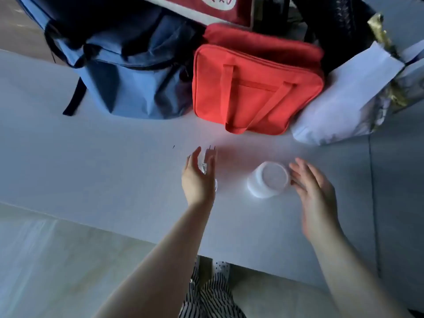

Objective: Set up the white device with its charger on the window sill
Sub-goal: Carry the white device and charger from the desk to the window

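Observation:
The white round device (269, 179) lies tilted on the white window sill (91, 171), its flat circular face turned up. My right hand (314, 191) is open just right of it, fingertips close to its rim. A white charger plug (210, 157) with two dark prongs pointing away lies on the sill left of the device. My left hand (197, 180) curls around the plug, fingers partly over it; whether it grips is unclear. A thin clear cable loop shows beside that wrist.
A blue backpack (128, 72), a red zip bag (257, 88) and a white paper bag (339, 104) stand along the back of the sill. Striped trousers show below the sill's front edge. A seam runs down the sill at the right.

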Demonstrator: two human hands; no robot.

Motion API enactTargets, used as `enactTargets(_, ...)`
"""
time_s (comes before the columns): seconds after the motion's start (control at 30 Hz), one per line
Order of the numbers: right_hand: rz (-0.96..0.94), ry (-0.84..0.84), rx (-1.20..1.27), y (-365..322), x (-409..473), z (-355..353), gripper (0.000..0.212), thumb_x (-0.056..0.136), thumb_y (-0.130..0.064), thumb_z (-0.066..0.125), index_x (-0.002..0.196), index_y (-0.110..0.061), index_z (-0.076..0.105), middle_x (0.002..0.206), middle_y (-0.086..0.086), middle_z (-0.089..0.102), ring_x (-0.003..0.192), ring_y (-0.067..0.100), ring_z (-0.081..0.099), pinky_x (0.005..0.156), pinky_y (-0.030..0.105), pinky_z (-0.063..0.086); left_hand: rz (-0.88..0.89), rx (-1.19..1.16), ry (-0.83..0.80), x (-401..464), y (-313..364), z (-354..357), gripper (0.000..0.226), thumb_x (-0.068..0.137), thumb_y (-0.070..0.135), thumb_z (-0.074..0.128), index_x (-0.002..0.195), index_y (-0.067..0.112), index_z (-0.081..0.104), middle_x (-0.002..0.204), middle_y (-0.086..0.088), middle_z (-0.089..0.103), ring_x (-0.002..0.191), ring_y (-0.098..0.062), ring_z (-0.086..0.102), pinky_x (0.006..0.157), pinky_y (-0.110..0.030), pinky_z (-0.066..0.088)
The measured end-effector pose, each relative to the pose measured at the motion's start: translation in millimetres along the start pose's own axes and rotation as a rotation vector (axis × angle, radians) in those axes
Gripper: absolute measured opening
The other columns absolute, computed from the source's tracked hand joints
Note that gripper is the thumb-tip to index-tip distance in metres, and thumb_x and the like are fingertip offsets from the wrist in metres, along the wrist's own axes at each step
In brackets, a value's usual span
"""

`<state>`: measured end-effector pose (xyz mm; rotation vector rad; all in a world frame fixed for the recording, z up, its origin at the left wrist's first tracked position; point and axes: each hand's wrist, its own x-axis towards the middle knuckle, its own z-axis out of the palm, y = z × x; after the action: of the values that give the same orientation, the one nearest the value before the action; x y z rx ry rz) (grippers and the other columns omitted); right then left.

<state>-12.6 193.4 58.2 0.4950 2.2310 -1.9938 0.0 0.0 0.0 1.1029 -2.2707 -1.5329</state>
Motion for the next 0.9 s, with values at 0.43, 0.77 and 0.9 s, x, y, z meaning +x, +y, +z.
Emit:
enactTargets(0.43,-0.163,-0.025,-0.128,63.4,-4.4,23.8,0.096,0.057,-0.04,0.078,0.14,-0.017,0.037,0.142,-0.003,0.048,0.13,0.01,0.048,0.109,0.034,0.039,0.313,0.077,0.129,10.3,-32.7,33.3,0.052,0.074,-0.004,0.063,0.123,0.013,0.062,0.108,0.001,0.067,0.1,-0.015,0.057,0.09,-0.028,0.047)
enactTargets(0.77,-0.216,0.012,-0.2,36.9,0.1,47.7,0.066,0.063,-0.033,0.08,0.122,-0.022,0.054,0.119,-0.009,0.062,0.112,0.01,0.059,0.098,0.036,0.048,-0.175,-0.589,0.102,10.3,5.5,3.0,0.043,0.082,0.005,0.069,0.123,0.013,0.062,0.111,0.001,0.069,0.088,0.006,0.065,0.082,-0.009,0.047)
enactTargets(0.9,-0.19,-0.046,-0.117,12.1,7.2,68.8,0.064,0.064,-0.038,0.078,0.121,-0.022,0.055,0.122,-0.005,0.064,0.113,0.012,0.06,0.098,0.036,0.048,-0.223,-0.66,0.1,20.3,20.1,-17.5,0.034,0.083,0.011,0.068,0.118,0.013,0.067,0.088,0.007,0.07,0.073,0.002,0.058,0.074,-0.013,0.045)
